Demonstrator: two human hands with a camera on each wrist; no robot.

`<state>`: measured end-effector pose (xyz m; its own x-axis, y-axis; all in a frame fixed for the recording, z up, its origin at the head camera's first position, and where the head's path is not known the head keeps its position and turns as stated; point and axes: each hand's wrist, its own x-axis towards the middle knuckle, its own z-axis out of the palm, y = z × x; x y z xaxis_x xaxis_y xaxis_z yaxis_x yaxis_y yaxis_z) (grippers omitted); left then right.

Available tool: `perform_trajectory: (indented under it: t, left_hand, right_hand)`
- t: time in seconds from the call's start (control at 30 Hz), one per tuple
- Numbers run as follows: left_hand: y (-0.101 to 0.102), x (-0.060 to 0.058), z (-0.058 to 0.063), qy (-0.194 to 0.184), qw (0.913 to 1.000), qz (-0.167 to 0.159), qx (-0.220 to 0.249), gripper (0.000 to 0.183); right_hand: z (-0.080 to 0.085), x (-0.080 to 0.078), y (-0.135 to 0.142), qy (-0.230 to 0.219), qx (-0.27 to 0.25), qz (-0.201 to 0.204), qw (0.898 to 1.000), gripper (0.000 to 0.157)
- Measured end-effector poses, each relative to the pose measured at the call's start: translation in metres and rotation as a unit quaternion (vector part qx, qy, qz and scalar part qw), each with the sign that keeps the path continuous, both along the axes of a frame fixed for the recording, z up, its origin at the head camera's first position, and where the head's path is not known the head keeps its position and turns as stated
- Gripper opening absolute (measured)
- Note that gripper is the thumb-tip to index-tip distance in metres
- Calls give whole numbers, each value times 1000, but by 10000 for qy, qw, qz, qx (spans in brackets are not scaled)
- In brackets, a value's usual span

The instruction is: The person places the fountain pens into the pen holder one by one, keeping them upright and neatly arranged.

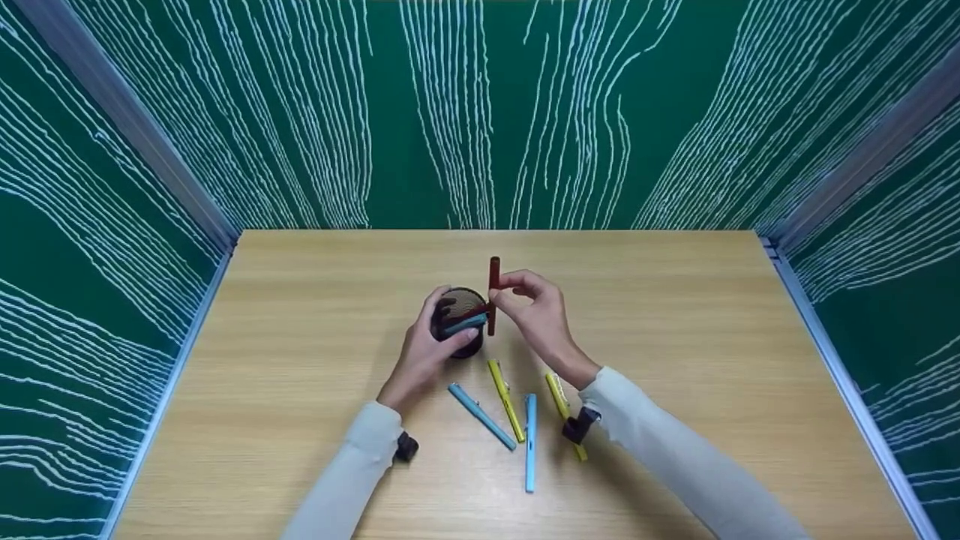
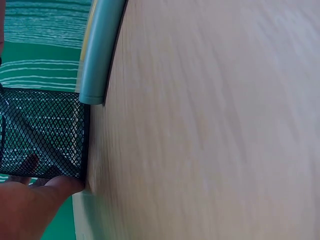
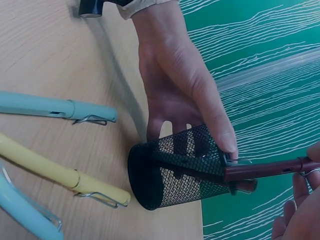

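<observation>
My left hand [image 1: 426, 351] grips a black mesh pen cup [image 3: 187, 170] around its side, the thumb near the rim. The cup stands on the wooden table. A teal pen [image 1: 466, 324] and a dark red pen lean inside it. Between thumb and fingertips, my right hand [image 1: 541, 313] pinches another dark red pen [image 1: 493, 274] just right of the cup's mouth. In the right wrist view this pen's lower end overlaps the rim; whether it touches is unclear. The left wrist view shows the cup's mesh wall [image 2: 45, 130] with fingers behind it.
In front of the cup lie a teal pen [image 1: 481, 416], a yellow pen [image 1: 506, 401] and a light blue pen [image 1: 531, 442]. Another yellow pen [image 1: 556, 394] lies partly beneath the right wrist's camera [image 1: 579, 426]. Green walls with white lines surround the table [image 1: 300, 337].
</observation>
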<state>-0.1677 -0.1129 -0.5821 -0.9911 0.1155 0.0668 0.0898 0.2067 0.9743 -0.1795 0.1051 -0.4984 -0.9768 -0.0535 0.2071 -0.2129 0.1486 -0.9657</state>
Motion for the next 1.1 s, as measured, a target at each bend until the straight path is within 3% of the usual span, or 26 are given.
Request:
perform_trajectory:
  t: [0.37,0.6,1.1]
  left_hand:
    - [1,1,0,-29,10000,-12,34,91]
    - [1,1,0,88,9999,-37,103,89]
    - [0,0,0,-32,10000,-9,49,90]
  right_hand:
    - [7,0,-7,-1,-327,48,9995,18]
    - [8,1,-9,259,-528,108,9982,16]
    - [-20,10,-10,118,121,205,9996,15]
